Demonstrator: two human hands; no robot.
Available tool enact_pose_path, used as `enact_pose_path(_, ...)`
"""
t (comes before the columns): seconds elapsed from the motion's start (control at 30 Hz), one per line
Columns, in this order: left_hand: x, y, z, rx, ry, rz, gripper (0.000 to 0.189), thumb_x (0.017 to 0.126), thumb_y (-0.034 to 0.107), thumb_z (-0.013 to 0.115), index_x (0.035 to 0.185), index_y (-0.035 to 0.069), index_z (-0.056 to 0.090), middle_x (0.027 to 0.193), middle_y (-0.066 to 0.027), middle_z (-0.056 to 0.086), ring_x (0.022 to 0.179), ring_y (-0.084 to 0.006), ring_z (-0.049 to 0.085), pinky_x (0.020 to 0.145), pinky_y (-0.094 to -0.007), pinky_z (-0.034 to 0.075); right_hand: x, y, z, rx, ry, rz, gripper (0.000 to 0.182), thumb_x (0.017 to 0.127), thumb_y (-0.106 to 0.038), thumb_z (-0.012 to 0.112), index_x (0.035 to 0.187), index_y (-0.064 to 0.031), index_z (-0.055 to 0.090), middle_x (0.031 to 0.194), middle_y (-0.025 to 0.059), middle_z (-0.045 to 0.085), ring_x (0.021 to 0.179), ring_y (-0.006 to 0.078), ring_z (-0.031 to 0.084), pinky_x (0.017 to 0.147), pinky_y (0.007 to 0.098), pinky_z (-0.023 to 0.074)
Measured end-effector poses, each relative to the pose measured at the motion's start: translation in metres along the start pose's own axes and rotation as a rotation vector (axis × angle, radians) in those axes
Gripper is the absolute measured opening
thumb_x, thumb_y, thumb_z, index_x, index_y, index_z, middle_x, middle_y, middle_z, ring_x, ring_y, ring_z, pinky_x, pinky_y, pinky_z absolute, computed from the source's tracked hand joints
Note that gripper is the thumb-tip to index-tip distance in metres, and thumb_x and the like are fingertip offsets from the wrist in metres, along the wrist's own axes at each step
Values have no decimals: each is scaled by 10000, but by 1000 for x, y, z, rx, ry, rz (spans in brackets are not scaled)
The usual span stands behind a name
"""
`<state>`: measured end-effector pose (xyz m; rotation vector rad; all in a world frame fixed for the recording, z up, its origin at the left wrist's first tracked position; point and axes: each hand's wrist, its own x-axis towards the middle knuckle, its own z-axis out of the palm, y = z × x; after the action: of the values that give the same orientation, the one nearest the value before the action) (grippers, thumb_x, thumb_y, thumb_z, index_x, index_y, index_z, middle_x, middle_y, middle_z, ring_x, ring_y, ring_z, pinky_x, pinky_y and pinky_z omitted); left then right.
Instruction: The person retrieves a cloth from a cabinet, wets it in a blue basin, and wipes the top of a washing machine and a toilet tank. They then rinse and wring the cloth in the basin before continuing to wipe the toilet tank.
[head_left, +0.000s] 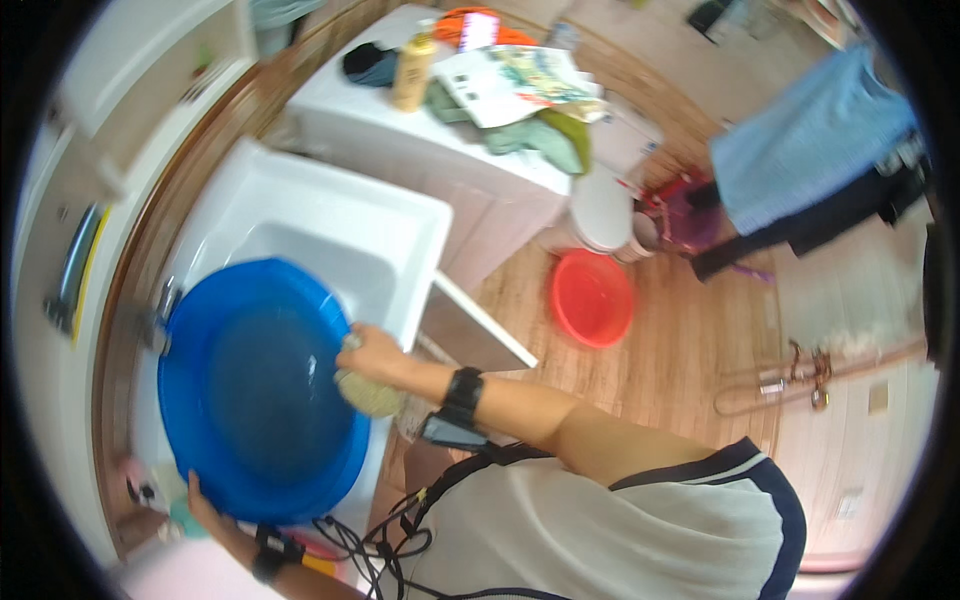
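Observation:
A large round blue plastic basin (277, 390) with dark, murky water in it sits over a white sink (405, 217), beside a metal faucet (161, 315). My right hand (369, 351) is closed around the basin's rim on the side near my body. Just below that hand is a rough, yellow-green rounded thing (371, 394); whether the hand touches it I cannot tell. My left hand (204, 508) grips the rim at the lower left, its fingers mostly hidden by the basin. Both wrists wear black straps.
Black cables (382, 547) hang between my torso and the basin. A cabinet door (480, 322) stands open below the sink. A red basin (592, 298) is on the wood floor. Beyond the sink, a white-topped surface (322, 97) holds a yellow bottle (414, 67), papers and clothes.

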<state>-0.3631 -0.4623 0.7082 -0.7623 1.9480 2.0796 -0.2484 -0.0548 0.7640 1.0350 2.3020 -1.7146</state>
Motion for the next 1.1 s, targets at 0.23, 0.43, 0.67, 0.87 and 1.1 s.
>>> enact_pose_path(0.23, -24, 16, 10, 1008, 484, 765, 564, 756, 387, 703, 1135, 7, 531, 1092, -204, 570, 940, -362, 559, 821, -406, 460, -18, 2, -20, 82, -40, 9, 419, 727, -244, 604, 1012, 60, 558, 975, 250, 596, 941, 356, 574, 837, 370, 440)
enact_pose_path(0.43, -119, 68, 97, 788, 429, 1293, 343, 823, 292, 653, 987, -8, 614, 963, -185, 605, 865, -317, 555, 793, -417, 451, -50, 39, -85, 557, -74, 46, 229, 773, -190, 585, 863, 19, 604, 811, 120, 612, 745, 194, 572, 675, 300, 457)
enact_pose_path(0.67, -244, 39, 215, 617, -38, 960, 482, 892, 347, 523, 1272, 56, 470, 1176, -183, 533, 1026, -248, 559, 907, -350, 438, -104, 103, -186, 749, 27, -64, 227, 795, -225, 611, 847, -4, 607, 813, 94, 618, 722, 168, 569, 644, 277, 451)
enact_pose_path(0.87, -372, -37, 343, 566, -824, 497, 367, 893, 159, 552, 1226, 14, 503, 1082, -96, 574, 944, -158, 581, 809, -247, 467, -167, 187, -294, 904, 171, 90, 201, 791, -235, 626, 807, -36, 601, 783, 65, 597, 746, 156, 564, 649, 265, 438)
enact_pose_path(1.1, -491, -154, 463, 622, -1591, 285, 552, 842, 155, 615, 1336, 70, 383, 1150, -71, 509, 1053, -166, 512, 888, -289, 418, -220, 257, -386, 1083, 370, 61, 221, 836, -265, 606, 826, -48, 564, 796, 39, 562, 735, 124, 534, 625, 270, 429)
